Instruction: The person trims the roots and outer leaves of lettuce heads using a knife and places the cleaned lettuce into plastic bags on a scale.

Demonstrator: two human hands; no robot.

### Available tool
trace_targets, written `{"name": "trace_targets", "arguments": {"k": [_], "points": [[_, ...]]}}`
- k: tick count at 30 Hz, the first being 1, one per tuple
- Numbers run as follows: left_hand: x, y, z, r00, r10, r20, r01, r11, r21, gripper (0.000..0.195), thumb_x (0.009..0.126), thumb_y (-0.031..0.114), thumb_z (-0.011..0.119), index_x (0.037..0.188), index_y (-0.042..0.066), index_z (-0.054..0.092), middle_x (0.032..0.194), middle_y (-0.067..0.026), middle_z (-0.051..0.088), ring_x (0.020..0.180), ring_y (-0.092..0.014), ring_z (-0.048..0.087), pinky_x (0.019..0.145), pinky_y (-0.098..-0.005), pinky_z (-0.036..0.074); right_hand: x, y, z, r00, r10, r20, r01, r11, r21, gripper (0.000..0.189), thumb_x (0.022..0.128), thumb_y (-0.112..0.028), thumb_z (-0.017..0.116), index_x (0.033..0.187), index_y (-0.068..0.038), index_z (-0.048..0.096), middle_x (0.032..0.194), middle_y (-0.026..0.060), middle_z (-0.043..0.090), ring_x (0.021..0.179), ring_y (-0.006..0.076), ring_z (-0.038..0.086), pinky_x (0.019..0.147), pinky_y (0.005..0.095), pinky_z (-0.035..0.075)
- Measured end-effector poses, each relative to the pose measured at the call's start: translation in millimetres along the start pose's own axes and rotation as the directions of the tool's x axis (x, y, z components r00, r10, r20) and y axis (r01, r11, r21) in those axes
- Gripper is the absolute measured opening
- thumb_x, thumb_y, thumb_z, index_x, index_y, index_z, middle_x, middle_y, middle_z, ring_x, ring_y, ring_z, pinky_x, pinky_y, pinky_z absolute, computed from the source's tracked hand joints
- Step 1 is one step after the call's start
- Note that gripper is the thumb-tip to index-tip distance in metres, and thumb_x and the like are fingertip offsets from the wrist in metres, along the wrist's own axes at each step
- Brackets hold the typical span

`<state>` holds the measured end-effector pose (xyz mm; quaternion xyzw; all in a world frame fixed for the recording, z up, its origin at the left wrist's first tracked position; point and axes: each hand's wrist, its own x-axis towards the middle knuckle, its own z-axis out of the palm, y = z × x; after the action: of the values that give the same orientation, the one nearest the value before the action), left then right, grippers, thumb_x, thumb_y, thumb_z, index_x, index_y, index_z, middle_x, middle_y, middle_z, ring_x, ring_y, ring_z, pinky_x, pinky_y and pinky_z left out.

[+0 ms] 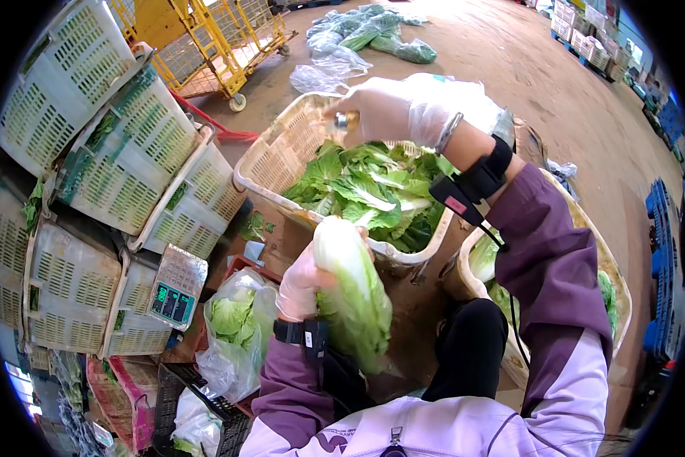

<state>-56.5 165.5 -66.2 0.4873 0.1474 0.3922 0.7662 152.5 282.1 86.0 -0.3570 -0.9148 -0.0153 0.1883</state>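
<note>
My left hand (303,284), in a thin glove, holds a head of long leafy cabbage (357,285), its white base up and its green leaf end down. My right hand (371,111), gloved too, is raised over the far part of a plastic crate (268,185) and is closed around a small tool with a shiny metal end (342,120); its kind cannot be told. Loose green leaves (371,185) fill much of that crate. The cabbage stands just nearer to me than the crate's rim.
Stacked slatted crates (131,148) stand on the left, with a digital scale (177,288) before them. A clear bag (239,325) holds cabbage. Another crate (617,285) with cabbages is at my right. Beyond are a yellow wheeled cage (205,51) and bagged vegetables (371,34).
</note>
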Motion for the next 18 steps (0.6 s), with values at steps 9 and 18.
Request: {"name": "trace_targets", "arguments": {"k": [9,18], "points": [[20.4,-22.1,-18.6,0.866,0.359,-0.348,0.047,0.635,0.771,0.064,0.06,0.021,0.08,0.114,0.003,0.05,0.099,-0.0084,0.061,0.091,-0.018,0.059,0.082,-0.0313,0.046,-93.4,-49.1,80.3,0.908,0.115,-0.403,-0.146,0.988,-0.046,0.032,0.067,-0.015,0.07,0.096,-0.011,0.058,0.065,0.0059,0.059,0.056,0.0238,0.06,0.052,0.0344,0.049],[28.7,-25.0,-1.3,0.755,0.63,-0.182,0.12,0.14,0.983,0.068,0.056,0.019,0.078,0.115,0.004,0.048,0.098,-0.0154,0.058,0.088,-0.034,0.058,0.077,-0.0403,0.047,-125.9,-57.3,107.3,0.942,0.209,-0.262,-0.221,0.975,-0.014,0.02,0.065,-0.015,0.067,0.082,-0.01,0.058,0.06,0.0079,0.056,0.055,0.0258,0.059,0.05,0.0366,0.048]]}}
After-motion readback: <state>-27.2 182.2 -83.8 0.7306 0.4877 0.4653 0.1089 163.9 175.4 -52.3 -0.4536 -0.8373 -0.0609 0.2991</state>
